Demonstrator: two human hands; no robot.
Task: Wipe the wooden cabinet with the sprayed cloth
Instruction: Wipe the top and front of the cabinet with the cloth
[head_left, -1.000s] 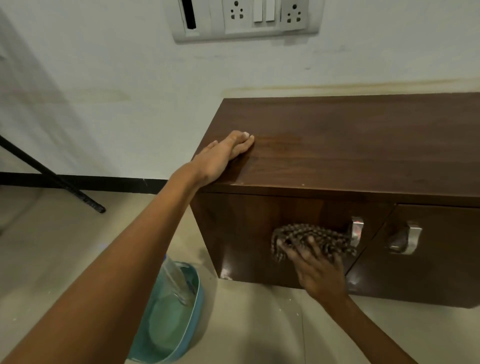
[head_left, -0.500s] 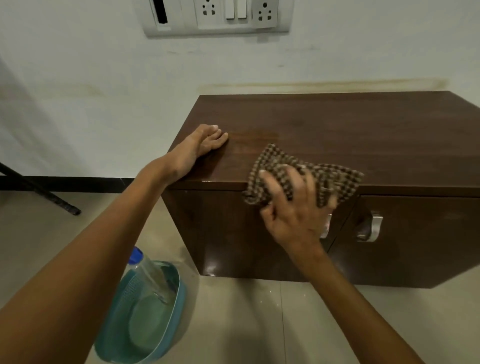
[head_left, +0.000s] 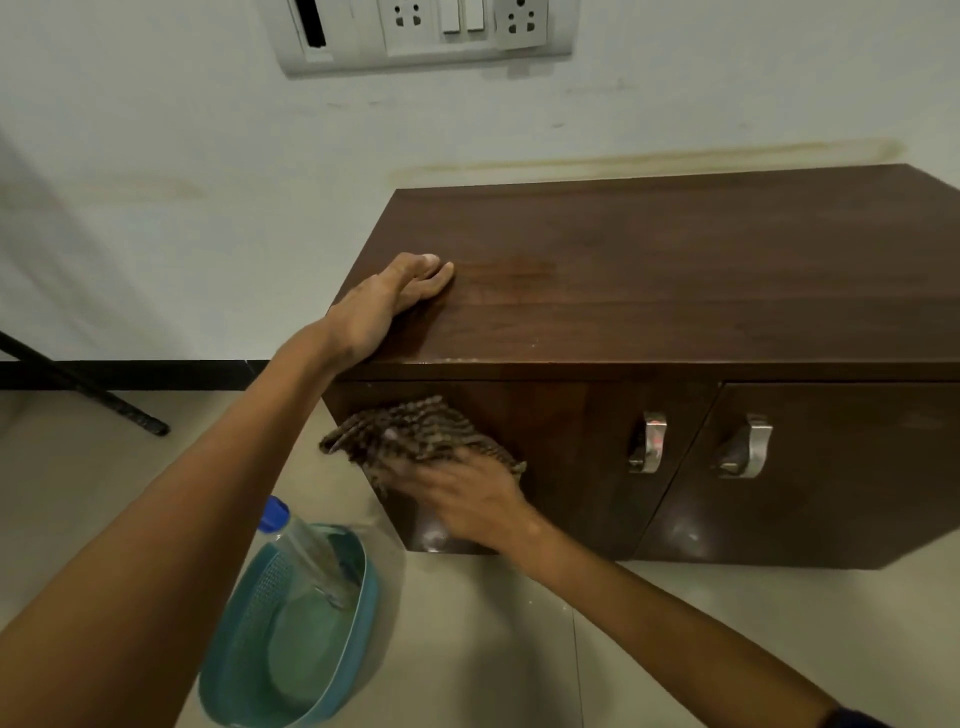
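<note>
The right hand (head_left: 467, 499) presses flat on the cloth (head_left: 410, 436), fingers spread over it, pushing it against the front of the cabinet (head_left: 675, 270). The hand looks blurry. The cloth is brown and checked, bumpy and bunched up. Its long side runs left to right, and its left end pokes past the cabinet's corner. It sits on the left door, low down.

The left hand (head_left: 384, 306) lies open and flat on the cabinet top, near the left front corner, holding nothing.

The cabinet is dark, smooth wood, a long box against the white wall. Two shiny curved handles (head_left: 649, 441) sit in the middle of the doors, right of the cloth.

On the floor (head_left: 467, 649) below is a round blue basin (head_left: 291, 634) with a clear bottle (head_left: 306, 551) leaning in it. A socket plate (head_left: 426, 31) is on the wall above.
</note>
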